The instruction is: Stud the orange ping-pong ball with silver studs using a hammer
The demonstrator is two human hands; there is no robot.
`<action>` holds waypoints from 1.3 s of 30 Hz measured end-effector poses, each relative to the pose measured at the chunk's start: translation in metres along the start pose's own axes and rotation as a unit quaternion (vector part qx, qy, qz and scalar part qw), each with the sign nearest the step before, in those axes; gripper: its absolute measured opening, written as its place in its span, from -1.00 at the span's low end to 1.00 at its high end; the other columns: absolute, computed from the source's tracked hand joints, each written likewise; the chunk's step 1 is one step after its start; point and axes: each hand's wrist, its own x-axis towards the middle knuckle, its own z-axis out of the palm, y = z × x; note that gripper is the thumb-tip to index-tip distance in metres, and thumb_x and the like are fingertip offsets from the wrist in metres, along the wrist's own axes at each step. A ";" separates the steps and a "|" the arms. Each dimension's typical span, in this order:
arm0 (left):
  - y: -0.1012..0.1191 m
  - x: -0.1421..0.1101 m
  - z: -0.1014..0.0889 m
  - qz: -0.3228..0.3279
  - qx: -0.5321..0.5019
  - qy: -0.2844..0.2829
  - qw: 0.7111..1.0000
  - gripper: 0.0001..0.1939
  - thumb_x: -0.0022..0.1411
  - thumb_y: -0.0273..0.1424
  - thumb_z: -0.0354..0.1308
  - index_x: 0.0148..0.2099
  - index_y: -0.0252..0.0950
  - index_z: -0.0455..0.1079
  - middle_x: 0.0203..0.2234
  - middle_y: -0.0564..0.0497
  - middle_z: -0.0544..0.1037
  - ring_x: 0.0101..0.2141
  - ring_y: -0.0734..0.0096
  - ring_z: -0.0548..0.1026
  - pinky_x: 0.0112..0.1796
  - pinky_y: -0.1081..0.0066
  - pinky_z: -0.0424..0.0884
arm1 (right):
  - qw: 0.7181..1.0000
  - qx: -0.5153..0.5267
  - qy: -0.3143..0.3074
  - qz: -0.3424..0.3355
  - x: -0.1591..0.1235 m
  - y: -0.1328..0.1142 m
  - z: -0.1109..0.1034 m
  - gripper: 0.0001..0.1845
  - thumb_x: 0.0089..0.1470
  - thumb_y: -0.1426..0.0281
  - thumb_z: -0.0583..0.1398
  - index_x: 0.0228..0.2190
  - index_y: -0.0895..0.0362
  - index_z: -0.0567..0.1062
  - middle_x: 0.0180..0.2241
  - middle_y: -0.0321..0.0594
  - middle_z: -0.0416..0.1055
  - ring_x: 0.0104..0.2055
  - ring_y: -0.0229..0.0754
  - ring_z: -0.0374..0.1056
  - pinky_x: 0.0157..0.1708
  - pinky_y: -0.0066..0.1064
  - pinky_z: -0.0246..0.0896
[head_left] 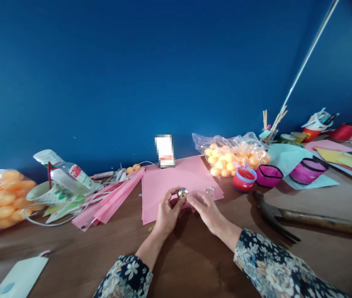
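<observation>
A small, shiny metallic ball (182, 193) is pinched between the thumb and fingers of my left hand (168, 210). My right hand (206, 209) is just right of it, thumb and fingertips drawn together at the ball's side. Whether a tiny thing is between those fingertips, I cannot make out. Beneath both hands lies a stack of pink paper sheets (176, 178) on the brown table (182, 265). Several tiny shiny bits (209, 191) rest on the paper beyond my right hand.
Left are a bag of orange balls (2, 203), a tilted clear bottle (70, 171) and pink strips (114, 203). A pixelated upright object (165, 151) stands by the blue wall. Right are another ball bag (228, 159), a red container (243, 182), magenta pouches (268, 176) and a hammer (315, 218).
</observation>
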 end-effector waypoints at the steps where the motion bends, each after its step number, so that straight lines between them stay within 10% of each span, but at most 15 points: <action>1: 0.000 0.000 0.000 -0.003 -0.003 -0.001 1.000 -0.59 0.04 -0.38 0.18 -0.03 -0.25 0.25 -0.13 -0.06 0.45 -0.23 0.34 0.49 -0.20 0.34 0.42 | 1.000 -0.001 -0.001 -0.002 0.000 0.000 0.000 -0.76 0.01 0.23 0.16 -0.51 0.16 0.38 -0.61 -0.38 0.21 -0.57 -0.36 0.09 -0.58 -0.53 -0.01; 39: 0.000 0.001 0.001 0.002 -0.017 0.001 1.000 -0.59 0.03 -0.36 0.19 -0.03 -0.28 0.27 -0.14 -0.09 0.48 -0.19 0.30 0.48 -0.16 0.31 0.40 | 1.000 -0.021 0.001 0.008 0.001 -0.001 0.000 -0.70 -0.03 0.16 0.17 -0.52 0.17 0.42 -0.62 -0.36 0.25 -0.58 -0.34 0.14 -0.60 -0.51 0.05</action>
